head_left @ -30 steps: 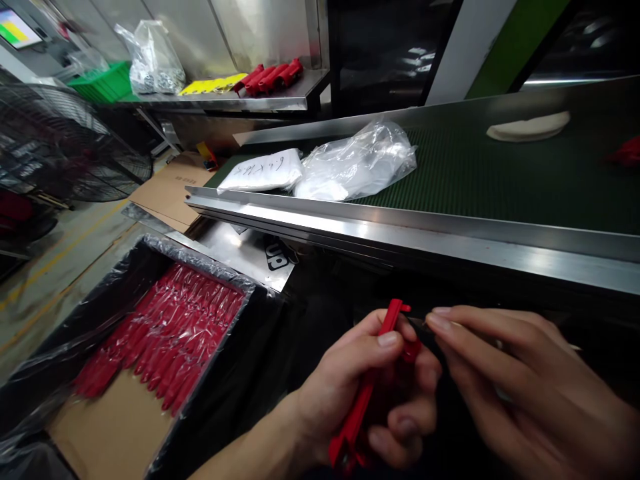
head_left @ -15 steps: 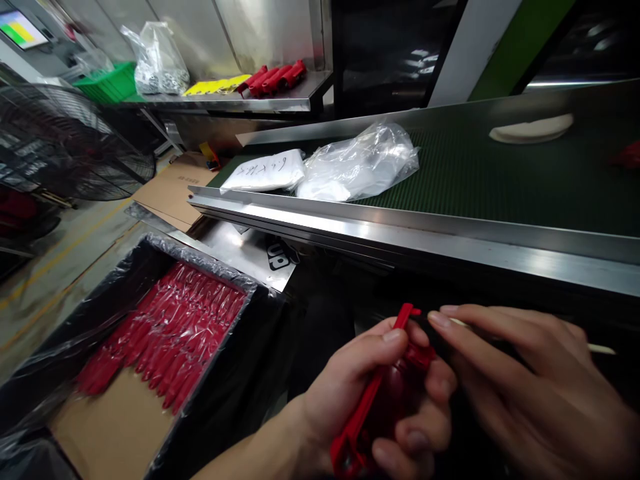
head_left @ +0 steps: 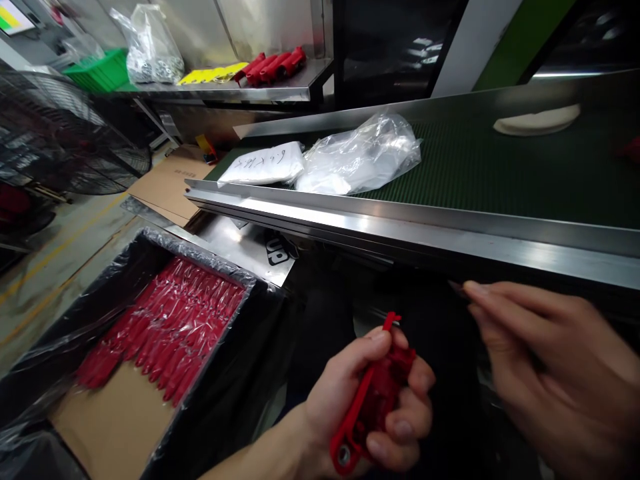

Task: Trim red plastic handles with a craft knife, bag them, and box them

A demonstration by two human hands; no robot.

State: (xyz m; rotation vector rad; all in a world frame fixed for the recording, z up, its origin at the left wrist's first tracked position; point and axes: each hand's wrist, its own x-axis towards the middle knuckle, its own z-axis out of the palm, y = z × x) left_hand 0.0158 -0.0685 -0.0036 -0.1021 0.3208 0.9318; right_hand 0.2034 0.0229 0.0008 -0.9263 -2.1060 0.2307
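The left hand (head_left: 340,380) grasps a long red plastic casing (head_left: 383,387), better firmly; the right hand (head_left: 550,353) pinches a thin dark sliver (head_left: 456,288).

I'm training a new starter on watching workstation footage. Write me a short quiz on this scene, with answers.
1. What does the left hand grip?
a) a screwdriver
b) a red part
c) a roll of tape

2. True or false: the right hand is apart from the red part.

3. Fill in: on the steel shelf, between the clear bag and the row of red pieces, lie flat sheets coloured ____.

Key: 1. b; 2. true; 3. yellow.
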